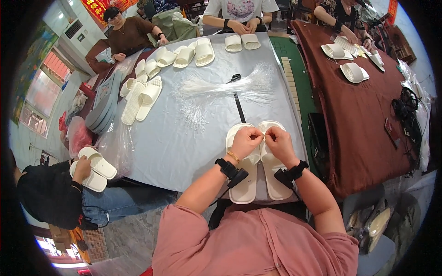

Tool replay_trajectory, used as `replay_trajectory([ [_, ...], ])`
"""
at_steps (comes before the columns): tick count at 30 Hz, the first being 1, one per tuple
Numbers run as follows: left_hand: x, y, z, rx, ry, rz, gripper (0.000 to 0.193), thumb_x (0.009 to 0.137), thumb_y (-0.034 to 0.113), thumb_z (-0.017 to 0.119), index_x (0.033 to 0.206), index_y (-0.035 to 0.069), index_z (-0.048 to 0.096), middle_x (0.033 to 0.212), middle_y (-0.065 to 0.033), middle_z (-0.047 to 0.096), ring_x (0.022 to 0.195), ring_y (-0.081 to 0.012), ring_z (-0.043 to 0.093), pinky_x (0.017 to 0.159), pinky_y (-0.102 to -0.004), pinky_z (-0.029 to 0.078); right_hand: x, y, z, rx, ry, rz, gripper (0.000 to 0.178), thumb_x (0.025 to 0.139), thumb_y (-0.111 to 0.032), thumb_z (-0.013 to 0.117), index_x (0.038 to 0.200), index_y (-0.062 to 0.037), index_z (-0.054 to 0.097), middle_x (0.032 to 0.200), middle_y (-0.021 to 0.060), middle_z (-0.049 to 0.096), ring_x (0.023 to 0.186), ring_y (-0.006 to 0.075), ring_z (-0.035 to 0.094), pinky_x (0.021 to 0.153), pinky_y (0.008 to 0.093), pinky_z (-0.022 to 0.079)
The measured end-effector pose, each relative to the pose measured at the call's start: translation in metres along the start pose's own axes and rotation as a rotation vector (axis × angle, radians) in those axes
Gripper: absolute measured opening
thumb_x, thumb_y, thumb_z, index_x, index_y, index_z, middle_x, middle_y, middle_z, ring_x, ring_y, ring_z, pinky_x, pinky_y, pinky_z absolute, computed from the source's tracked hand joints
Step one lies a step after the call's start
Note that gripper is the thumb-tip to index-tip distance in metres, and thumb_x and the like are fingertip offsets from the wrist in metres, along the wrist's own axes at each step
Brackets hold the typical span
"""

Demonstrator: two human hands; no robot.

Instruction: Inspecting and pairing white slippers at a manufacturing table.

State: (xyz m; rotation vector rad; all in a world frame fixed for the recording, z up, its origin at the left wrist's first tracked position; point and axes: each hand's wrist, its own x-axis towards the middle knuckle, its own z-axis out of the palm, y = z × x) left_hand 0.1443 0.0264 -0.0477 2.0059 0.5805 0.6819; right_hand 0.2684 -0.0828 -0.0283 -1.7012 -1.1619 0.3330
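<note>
Side by side at the near edge of the table lie two cream slide slippers, the left slipper (242, 184) and the right slipper (277, 184), toes pointing away from me. Above their straps, my left hand (247, 140) and my right hand (279, 141) meet with fingers pinched. What they pinch, where the slippers adjoin, is too small to make out. Both wrists carry black bands. Beyond them, a bundle of thin clear plastic strands (221, 87) spreads over the pale cloth, with a black strap (239, 108) running beneath it.
Several cream slippers (143, 96) line the far left of the grey-covered table (184, 156). A person at left holds a pair of slippers (98, 168). Others sit across and at the brown-covered table (350, 133) on the right, handling slippers. Black cables (407, 108) lie there.
</note>
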Motion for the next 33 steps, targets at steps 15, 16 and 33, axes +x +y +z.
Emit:
replay_trajectory([
  [15, -0.002, 0.010, -0.003, -0.095, 0.130, 0.042, 0.012, 0.082, 0.012, 0.067, 0.086, 0.001, 0.068, 0.082, -0.0076, 0.064, 0.069, -0.0167, 0.060, 0.062, -0.0275, 0.048, -0.002, 0.011, -0.003, 0.153, 0.061, 0.001, 0.012, 0.083, -0.009, 0.059, 0.088, 0.0009, 0.063, 0.075, 0.0114, 0.064, 0.064, 0.0170, 0.061, 0.060, 0.0304, 0.049],
  [16, -0.004, 0.014, -0.005, -0.108, 0.134, 0.068, 0.012, 0.082, 0.012, 0.067, 0.086, 0.001, 0.068, 0.082, -0.0076, 0.064, 0.069, -0.0167, 0.060, 0.062, -0.0275, 0.048, -0.002, 0.014, -0.009, 0.224, 0.072, 0.071, 0.013, 0.084, -0.009, 0.059, 0.091, 0.0013, 0.063, 0.078, 0.0111, 0.065, 0.066, 0.0155, 0.061, 0.061, 0.0297, 0.049],
  [33, -0.083, 0.065, 0.013, 0.691, -0.228, -0.347, 0.043, 0.082, 0.043, 0.066, 0.095, 0.002, 0.062, 0.078, -0.0156, 0.067, 0.078, -0.0276, 0.066, 0.066, -0.0340, 0.051, -0.063, 0.049, -0.036, 0.377, 0.053, 0.211, 0.029, 0.094, -0.014, 0.051, 0.120, -0.0008, 0.055, 0.113, 0.0078, 0.057, 0.098, 0.0139, 0.054, 0.087, 0.0254, 0.043],
])
